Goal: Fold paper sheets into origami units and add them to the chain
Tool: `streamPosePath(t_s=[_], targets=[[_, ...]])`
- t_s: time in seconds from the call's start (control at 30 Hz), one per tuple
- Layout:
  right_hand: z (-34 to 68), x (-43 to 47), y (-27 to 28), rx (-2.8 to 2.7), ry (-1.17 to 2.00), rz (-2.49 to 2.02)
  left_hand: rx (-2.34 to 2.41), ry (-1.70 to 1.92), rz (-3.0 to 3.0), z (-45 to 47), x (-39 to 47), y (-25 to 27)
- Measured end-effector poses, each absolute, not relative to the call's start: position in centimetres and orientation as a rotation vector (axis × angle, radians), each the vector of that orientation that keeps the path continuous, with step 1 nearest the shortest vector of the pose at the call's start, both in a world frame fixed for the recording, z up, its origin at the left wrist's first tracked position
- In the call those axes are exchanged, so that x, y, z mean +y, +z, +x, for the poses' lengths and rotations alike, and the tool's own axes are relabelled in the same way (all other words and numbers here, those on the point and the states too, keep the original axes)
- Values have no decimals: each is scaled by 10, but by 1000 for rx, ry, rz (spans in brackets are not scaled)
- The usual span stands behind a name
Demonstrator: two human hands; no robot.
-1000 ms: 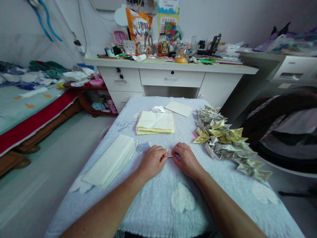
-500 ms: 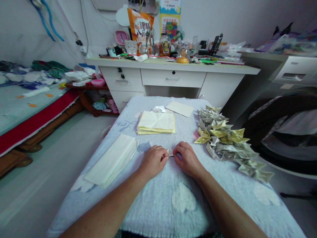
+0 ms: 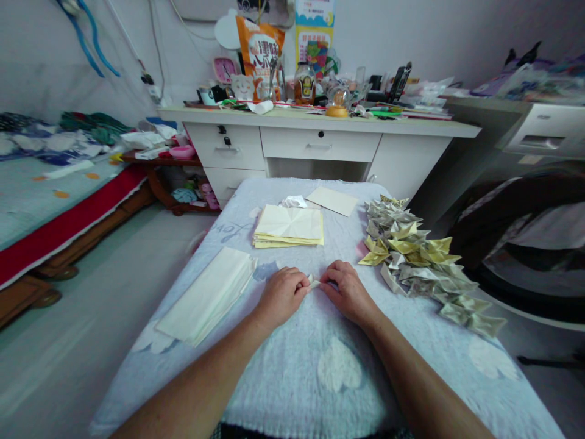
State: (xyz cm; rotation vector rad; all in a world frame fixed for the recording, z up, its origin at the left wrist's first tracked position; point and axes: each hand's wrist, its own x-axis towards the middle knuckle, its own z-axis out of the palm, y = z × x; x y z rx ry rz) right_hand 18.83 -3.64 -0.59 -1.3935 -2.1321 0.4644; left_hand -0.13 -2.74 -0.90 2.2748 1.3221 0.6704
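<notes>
Between my two hands is a small folded piece of paper (image 3: 313, 282), pale and mostly covered by fingers. My left hand (image 3: 284, 294) pinches its left end, and my right hand (image 3: 346, 288) pinches the right end. Just beyond them lies a stack of square paper sheets (image 3: 290, 222), cream on top with yellow edges below. Left of my left hand rests a pile of long folded white paper (image 3: 208, 296). To the right, rows of folded paper boats or ingots (image 3: 415, 262), silvery grey and gold, sit bunched together.
A pale blue patterned cloth (image 3: 292, 378) covers the table. Behind the stack are a crumpled white tissue (image 3: 294, 201) and a cream card (image 3: 332, 200). A cluttered white desk (image 3: 320, 143) stands beyond, a bed (image 3: 68, 189) at left, a washing machine (image 3: 543, 131) at right.
My fingers have shifted slightly on the small folded paper, and its visible part now looks tilted and narrower. The stacks and the folded pieces stay where they were.
</notes>
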Motion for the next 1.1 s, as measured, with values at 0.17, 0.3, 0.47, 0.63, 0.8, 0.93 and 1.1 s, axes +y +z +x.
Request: streamPosePath(t_s=[0.17, 0.3, 0.47, 0.63, 0.8, 0.93, 1.1], targets=[[188, -36, -7, -2119, 480, -1412, 1351, 666, 2259, -1, -27, -9], [187, -36, -6, -2127, 467, -1435, 1366, 658, 2261, -2, -27, -8], [185, -36, -4, -2125, 451, -1491, 1337, 631, 2283, -3, -28, -4], [185, -35, -5, -2122, 444, -1515, 1346, 600, 2297, -2, -28, -3], [184, -34, -4, -2100, 438, -1557, 1400, 602, 2336, -2, -27, -5], [182, -33, -4, -2088, 407, -1625, 1418, 585, 2354, -2, -27, -6], [180, -32, -7, -2093, 357, -1671, 1502, 558, 2353, 0, -27, -5]])
